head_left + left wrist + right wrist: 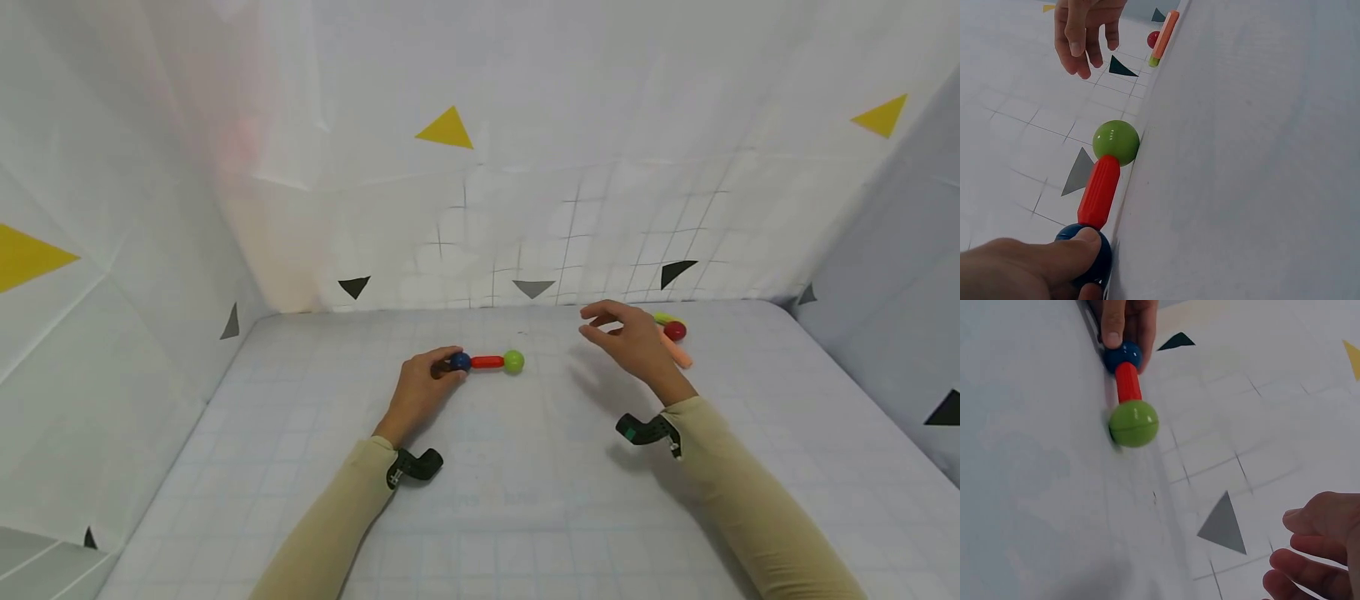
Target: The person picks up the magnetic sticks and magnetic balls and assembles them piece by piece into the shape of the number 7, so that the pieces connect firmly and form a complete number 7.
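Observation:
My left hand (420,393) pinches a blue ball (461,361) between thumb and fingers. A red rod (487,362) joins that ball to a light green ball (513,362), and the three lie in a row at the table surface. In the left wrist view the thumb presses on the blue ball (1104,256), beside the end of the red rod (1099,192). Off to the right, my right hand (633,343) hovers over the table with fingers loosely bent and nothing in them. It is apart from the green ball (1134,424).
Beyond the right hand lie an orange rod (678,350), a dark red ball (675,331) and a yellow-green rod (667,318), partly hidden by the wrist. White sheeting with triangle markers walls the table (510,517) at the back and sides.

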### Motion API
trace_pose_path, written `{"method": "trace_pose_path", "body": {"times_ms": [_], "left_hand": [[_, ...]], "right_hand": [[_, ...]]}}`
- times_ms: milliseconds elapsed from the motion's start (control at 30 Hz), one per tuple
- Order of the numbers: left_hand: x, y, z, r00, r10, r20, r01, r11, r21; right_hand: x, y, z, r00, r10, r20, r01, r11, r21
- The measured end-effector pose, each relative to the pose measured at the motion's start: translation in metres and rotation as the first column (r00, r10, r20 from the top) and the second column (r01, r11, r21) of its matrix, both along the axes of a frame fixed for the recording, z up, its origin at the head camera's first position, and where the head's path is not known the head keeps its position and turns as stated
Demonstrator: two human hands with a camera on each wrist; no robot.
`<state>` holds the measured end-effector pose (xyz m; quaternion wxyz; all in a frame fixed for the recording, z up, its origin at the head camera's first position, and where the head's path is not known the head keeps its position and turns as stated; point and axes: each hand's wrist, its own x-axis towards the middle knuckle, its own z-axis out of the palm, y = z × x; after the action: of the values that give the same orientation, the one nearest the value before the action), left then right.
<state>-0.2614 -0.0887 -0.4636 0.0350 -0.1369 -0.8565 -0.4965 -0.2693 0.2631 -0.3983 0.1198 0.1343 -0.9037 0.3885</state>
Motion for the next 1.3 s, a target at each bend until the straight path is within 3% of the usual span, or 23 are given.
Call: {"method": "trace_pose_path", "body": {"times_ms": [200, 700, 1067, 1300], "left_hand": [[0.001, 0.000, 0.000, 1.000, -0.007, -0.002, 0.007, 1.000, 0.005], [0.002, 0.001, -0.001, 1.000, 0.010, 0.012, -0.010, 1.000, 0.002], [0.002, -0.002, 0.000, 1.000, 0.014, 0.012, -0.014, 1.000, 0.006], [0.002, -0.002, 0.000, 1.000, 0.014, -0.001, -0.014, 1.000, -0.005]], "right_hand": [[0.001, 0.015, 0.003, 0.998, -0.052, -0.027, 0.052, 0.998, 0.032], [0.010, 0.044, 0.001, 0.993, -0.094, -0.077, 0.100, 0.992, 0.078], [0.008, 0.075, 0.007, 0.983, -0.143, -0.116, 0.154, 0.983, 0.095], [0.005, 0.091, 0.009, 0.978, -0.197, -0.072, 0.205, 0.970, 0.129]]}}
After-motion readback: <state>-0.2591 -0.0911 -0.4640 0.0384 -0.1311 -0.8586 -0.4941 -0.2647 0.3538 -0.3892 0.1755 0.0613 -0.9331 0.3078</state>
